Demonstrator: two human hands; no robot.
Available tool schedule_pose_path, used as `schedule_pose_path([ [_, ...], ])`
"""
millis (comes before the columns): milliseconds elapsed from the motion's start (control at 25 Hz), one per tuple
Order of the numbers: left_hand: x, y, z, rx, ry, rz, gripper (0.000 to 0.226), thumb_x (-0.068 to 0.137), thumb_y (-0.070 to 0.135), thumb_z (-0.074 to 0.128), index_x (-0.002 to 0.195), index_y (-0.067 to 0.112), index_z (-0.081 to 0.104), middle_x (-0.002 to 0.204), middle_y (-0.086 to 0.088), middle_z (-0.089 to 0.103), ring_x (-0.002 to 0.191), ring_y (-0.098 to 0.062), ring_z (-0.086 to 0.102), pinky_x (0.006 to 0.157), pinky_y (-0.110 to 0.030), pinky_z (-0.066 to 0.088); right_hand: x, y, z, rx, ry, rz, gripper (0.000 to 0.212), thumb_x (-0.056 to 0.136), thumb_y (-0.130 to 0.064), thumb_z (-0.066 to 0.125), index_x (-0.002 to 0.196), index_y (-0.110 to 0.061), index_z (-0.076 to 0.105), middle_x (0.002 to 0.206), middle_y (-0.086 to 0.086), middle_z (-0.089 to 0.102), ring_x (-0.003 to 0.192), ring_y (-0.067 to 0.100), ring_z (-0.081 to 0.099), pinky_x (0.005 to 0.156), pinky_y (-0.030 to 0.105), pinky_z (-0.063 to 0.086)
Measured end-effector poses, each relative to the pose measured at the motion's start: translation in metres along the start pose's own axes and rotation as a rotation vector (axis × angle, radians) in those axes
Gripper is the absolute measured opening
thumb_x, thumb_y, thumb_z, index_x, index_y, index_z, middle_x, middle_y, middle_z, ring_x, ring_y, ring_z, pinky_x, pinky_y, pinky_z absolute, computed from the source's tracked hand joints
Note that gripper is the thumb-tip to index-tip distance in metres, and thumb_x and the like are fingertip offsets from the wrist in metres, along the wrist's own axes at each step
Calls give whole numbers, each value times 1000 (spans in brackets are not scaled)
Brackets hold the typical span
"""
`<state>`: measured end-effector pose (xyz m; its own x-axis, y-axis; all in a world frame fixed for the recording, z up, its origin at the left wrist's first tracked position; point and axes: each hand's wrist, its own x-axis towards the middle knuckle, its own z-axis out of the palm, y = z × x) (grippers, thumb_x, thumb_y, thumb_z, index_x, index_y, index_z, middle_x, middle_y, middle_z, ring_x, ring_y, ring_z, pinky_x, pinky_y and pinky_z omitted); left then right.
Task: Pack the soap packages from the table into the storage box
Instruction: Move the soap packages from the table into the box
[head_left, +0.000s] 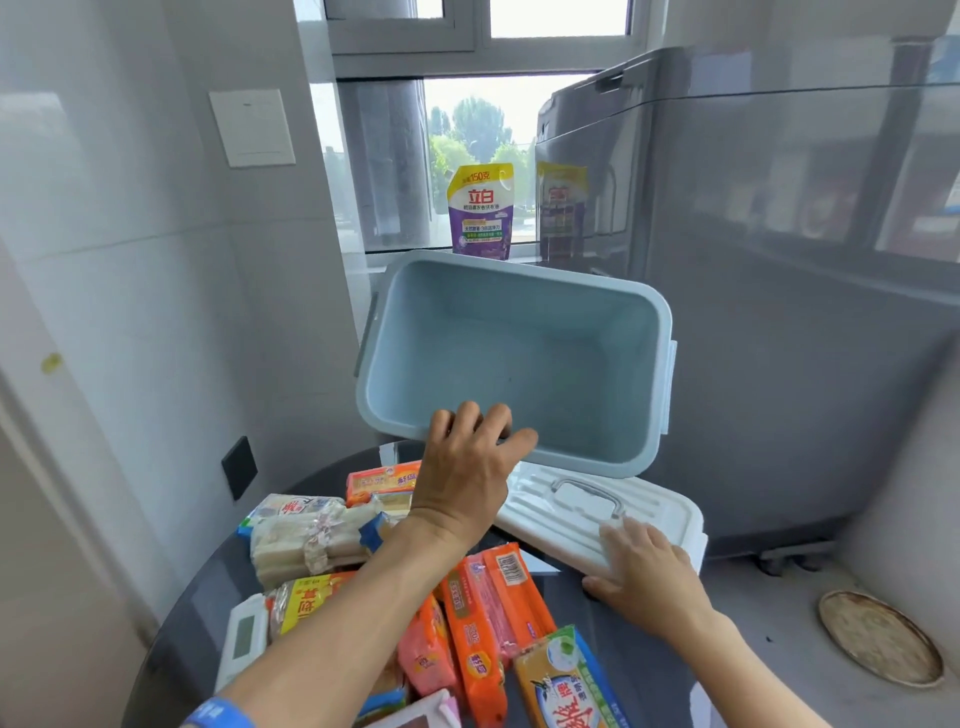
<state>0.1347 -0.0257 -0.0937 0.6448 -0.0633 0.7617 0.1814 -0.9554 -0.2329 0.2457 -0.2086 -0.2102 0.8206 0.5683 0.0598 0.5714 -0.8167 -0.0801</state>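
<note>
While left hand (467, 457) grips one tilted storage box (514, 358), right hand (644, 566) flat on lid (597, 509), perhaps nine soap packages (493, 597).

We see two bare forearms reaching in from the lower edge, with no sleeves on either; our left hand (467, 467) and right hand (647, 571) carry no rings or gloves; low on the left forearm sits a blue wristband (221, 714) with white markings, too cropped for us to read.
</note>
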Motion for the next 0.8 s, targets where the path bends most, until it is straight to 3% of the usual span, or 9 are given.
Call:
schedule_pose_path([
  [120,9,9,11,-6,-46,7,45,56,-16,54,79,19,69,75,-2,55,65,-27,48,59,-37,36,-15,-2,-35,12,-135,-58,53,83,-52,56,131,-28,55,138,-2,53,125,21,50,96,32,43],
  [200,15,19,19,-29,-80,6,43,55,-15,59,78,20,69,75,-2,56,66,-27,50,59,-37,36,-26,0,-72,228,-131,-134,30,80,-41,58,105,-31,71,102,-11,69,97,14,63,78,27,49],
  [280,19,29,27,-84,-115,24,42,55,-12,64,79,22,70,75,0,58,67,-27,52,60,-37,38,-34,1,-105,448,115,-207,13,75,-34,57,75,-30,70,65,-13,65,64,7,58,63,28,51],
  [360,21,40,33,-133,-143,55,42,53,-9,67,79,24,70,75,2,59,67,-26,53,60,-37,39,-38,4,-122,445,572,-196,2,74,-29,64,76,-30,65,62,-14,63,57,8,55,55,28,49],
  [400,21,44,34,-148,-163,74,43,52,-9,68,78,25,69,75,3,59,66,-26,53,60,-37,40,-38,4,-125,338,730,-156,14,74,-25,70,87,-30,67,75,-14,66,67,10,59,60,29,51],
  [440,21,48,37,-163,-181,97,43,53,-9,68,79,25,69,75,3,60,67,-26,54,61,-37,40,-36,6,-123,229,749,-136,29,73,-23,73,101,-26,68,94,-11,69,84,16,62,71,34,51],
  [560,22,44,45,-233,-271,147,37,71,-5,64,92,25,71,83,3,62,76,-26,54,71,-36,33,-27,16,-108,82,403,-134,48,79,-41,69,124,-28,62,124,-9,63,122,21,50,109,41,26],
  [680,30,19,50,-370,-333,98,9,88,20,62,94,23,68,83,4,65,79,-24,54,76,-33,26,-18,23,-98,34,309,-131,31,86,-36,63,116,-28,62,106,-9,69,113,20,55,118,44,12],
  [800,38,-10,54,-442,-376,-31,18,93,39,60,89,22,65,80,5,66,79,-23,55,82,-36,34,-14,21,-106,75,450,-111,4,87,-16,62,85,-19,61,68,-4,60,75,27,55,106,43,31],
])
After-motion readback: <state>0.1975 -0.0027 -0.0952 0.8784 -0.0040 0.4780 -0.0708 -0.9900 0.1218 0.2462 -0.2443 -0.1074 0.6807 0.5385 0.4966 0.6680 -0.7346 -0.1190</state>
